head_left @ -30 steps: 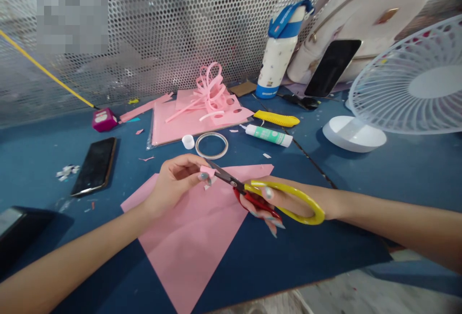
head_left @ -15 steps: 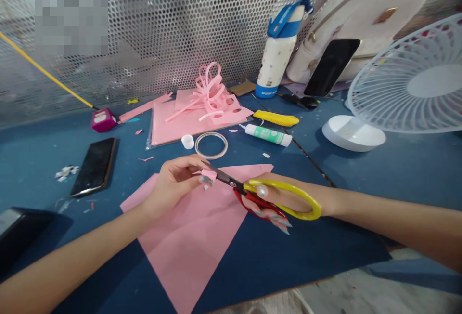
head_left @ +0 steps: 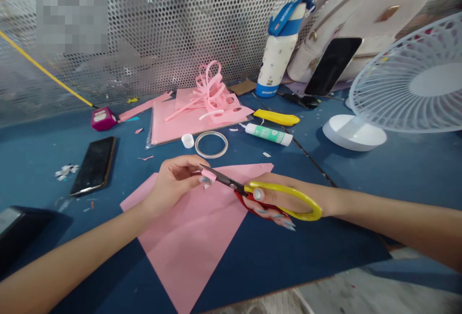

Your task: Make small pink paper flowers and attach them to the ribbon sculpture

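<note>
Left hand (head_left: 173, 179): thumb and finger pinched together on slip (head_left: 208, 175), held over pink sheet (head_left: 197, 242), whose point runs toward worktop (head_left: 288, 261) near edge. Right hand (head_left: 279, 199): fingers curled through handles of scissors (head_left: 233, 185), blades nearly together. Slip lies left of right fingers, long axis roughly along blades; left hand nearer. Whether blades bite slip: cannot tell.
</note>
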`<state>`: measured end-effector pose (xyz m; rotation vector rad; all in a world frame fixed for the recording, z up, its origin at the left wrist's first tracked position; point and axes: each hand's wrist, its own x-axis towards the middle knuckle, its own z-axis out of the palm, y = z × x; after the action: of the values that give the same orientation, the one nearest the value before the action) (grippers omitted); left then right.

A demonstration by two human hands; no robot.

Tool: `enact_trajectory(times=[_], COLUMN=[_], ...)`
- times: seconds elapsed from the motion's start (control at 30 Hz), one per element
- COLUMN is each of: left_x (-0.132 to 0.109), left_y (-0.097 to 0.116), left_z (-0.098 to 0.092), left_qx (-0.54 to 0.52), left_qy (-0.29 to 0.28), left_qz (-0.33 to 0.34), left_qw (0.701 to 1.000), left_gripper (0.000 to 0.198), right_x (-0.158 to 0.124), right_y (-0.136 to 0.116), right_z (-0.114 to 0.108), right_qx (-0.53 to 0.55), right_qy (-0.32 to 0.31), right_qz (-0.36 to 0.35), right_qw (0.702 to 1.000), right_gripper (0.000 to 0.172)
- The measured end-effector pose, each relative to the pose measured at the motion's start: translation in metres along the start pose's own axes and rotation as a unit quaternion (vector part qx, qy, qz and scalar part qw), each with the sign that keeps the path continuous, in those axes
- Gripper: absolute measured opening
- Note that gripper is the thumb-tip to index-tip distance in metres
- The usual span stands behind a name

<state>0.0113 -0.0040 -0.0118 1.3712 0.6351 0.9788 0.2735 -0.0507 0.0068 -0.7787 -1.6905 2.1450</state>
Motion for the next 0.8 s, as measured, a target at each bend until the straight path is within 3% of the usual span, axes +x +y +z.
enact_trajectory(times=[0.47, 0.8], left_x=[0.0010, 0.0019], left_y=[0.0012, -0.0005], left_z=[0.0008, -0.0008], left_qx=[0.006, -0.018], left_qy=[0.010, -0.013], left_qz=[0.009, 0.012], left_qw=[1.000, 1.000], left_gripper=[0.013, 0.012], right_x=[-0.0029, 0.0013], right_y=[-0.0020, 0.0041], right_z=[0.0043, 0.0015], right_qx=[0.010, -0.003], right_qy=[0.031, 0.039], right_qz=[0.015, 0.022], right_qw=[0.999, 0.999], right_gripper=[0.055, 0.059])
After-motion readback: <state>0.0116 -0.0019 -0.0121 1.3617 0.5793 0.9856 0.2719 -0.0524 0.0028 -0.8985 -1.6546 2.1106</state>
